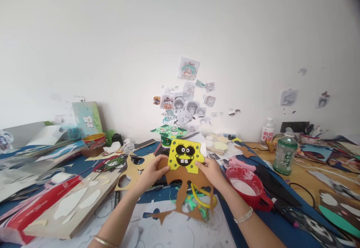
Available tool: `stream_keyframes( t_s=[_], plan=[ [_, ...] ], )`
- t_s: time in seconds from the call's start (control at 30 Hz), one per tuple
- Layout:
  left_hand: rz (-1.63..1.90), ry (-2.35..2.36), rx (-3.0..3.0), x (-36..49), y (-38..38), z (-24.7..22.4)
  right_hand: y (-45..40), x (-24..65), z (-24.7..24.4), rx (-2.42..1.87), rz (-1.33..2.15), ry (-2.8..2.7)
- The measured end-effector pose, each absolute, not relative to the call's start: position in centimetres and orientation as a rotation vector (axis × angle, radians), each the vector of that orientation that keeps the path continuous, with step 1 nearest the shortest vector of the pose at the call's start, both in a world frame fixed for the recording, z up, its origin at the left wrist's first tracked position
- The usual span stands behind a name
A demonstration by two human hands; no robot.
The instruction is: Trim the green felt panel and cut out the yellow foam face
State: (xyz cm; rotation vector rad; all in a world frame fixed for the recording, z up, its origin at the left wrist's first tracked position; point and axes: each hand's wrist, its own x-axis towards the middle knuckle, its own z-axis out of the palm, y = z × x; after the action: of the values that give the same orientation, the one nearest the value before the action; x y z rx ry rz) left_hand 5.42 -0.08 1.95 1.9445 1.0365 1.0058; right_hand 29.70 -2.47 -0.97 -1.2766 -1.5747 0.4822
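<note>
A yellow cartoon sponge cutout (pixel 180 157) with green spots, black eye patches and a toothy grin is held up in the middle. At its left edge, the thumb and fingers of my left hand (pixel 153 171) are closed on it. My right hand (pixel 209 169) pinches its right edge, thumb in front. Behind and below it a brown cut-up sheet (pixel 191 176) hangs, its upper part close to both hands; whether they grip it too I cannot tell. Under the sheet lie scissors with yellow handles (pixel 204 199) and a green tangled item (pixel 192 203).
On the left are a board with white scraps (pixel 70 206) and a tan holed sheet (pixel 132 173). On the right stand a red bowl (pixel 244 188) and a green-tinted bottle (pixel 285 154). A green cup (pixel 165 142) stands behind the cutout. White drawing paper (pixel 168 229) covers the front.
</note>
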Motion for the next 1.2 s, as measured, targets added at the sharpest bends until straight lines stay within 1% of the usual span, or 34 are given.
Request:
stream_keyframes(
  t_s=[0.2,0.4,0.6,0.83,1.2],
  plan=[
    [0.996,1.032,1.935,5.5,-0.1,1.9,-2.7,29.8,-0.9,-1.332,0.397,-1.526],
    [0.991,1.009,1.922,5.5,-0.3,1.9,-2.7,29.6,-1.2,-1.334,0.39,-1.529],
    [0.982,1.013,1.92,5.4,-0.4,2.1,-3.3,29.7,-0.3,-1.376,0.378,-1.462],
    [0.998,1.038,1.885,5.6,-0.1,1.6,-3.8,29.7,0.3,-1.358,0.447,-1.466],
    [1.018,1.031,1.806,6.0,-1.0,2.3,-3.5,29.4,-0.1,-1.283,0.54,-1.432]
  ],
)
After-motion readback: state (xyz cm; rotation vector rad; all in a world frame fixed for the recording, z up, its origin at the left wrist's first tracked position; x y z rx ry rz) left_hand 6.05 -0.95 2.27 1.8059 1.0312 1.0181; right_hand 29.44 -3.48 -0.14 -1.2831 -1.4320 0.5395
